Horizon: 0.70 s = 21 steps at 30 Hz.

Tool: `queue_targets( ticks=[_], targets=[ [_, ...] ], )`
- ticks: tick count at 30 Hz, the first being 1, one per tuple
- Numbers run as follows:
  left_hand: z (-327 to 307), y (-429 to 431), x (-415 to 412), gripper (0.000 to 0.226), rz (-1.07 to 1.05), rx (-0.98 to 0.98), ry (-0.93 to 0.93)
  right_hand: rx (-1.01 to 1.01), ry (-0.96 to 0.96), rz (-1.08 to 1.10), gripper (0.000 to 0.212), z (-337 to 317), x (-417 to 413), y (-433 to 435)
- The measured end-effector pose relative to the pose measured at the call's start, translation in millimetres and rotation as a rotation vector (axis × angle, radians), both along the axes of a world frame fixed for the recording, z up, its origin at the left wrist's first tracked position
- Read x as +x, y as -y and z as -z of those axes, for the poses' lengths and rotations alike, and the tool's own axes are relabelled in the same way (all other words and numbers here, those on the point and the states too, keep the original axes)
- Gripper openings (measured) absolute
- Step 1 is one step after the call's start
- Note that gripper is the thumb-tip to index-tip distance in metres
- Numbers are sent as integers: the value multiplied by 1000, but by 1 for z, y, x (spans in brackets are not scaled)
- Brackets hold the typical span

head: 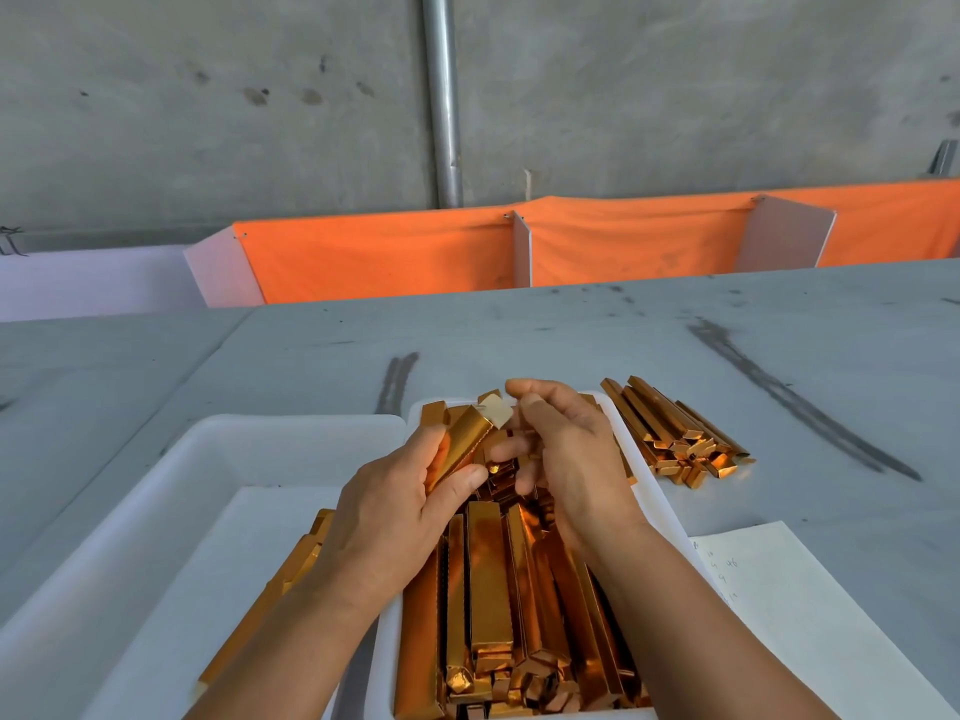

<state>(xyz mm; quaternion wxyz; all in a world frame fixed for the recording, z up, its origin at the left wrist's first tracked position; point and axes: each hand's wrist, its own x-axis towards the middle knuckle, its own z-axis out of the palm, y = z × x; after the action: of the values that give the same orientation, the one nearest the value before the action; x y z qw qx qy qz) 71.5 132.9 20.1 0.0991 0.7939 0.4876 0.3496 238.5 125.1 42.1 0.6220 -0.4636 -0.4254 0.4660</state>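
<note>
Left hand: grip pinching a slender, glossy gold-foil card carton, tilted, with a matte pale flap open at its far end, above a white plastic tray packed with like cartons. Right hand: curled grip beside the flap; whether it touches cannot be told. Scuffed grey tabletop beneath.

Boxes: metallic gold-orange foil; held box has a cream flap. Trays: white. Desk: grey, dark streaks. Cloth: orange. Paper: white.
</note>
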Motion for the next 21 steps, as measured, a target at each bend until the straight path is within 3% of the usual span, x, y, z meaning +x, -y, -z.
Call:
queue_targets(
  ticks=[5,16,21],
  targets=[
    [-2,1,0,47,24,29,-55,-56,-84,-117,20,2,0,-2],
    [-1,0,-1,60,7,83,-124,-16,-21,-162,9,4,3,-4],
    [-2,1,-2,51,32,62,-101,-31,-39,-177,8,2,5,-4]
  ],
)
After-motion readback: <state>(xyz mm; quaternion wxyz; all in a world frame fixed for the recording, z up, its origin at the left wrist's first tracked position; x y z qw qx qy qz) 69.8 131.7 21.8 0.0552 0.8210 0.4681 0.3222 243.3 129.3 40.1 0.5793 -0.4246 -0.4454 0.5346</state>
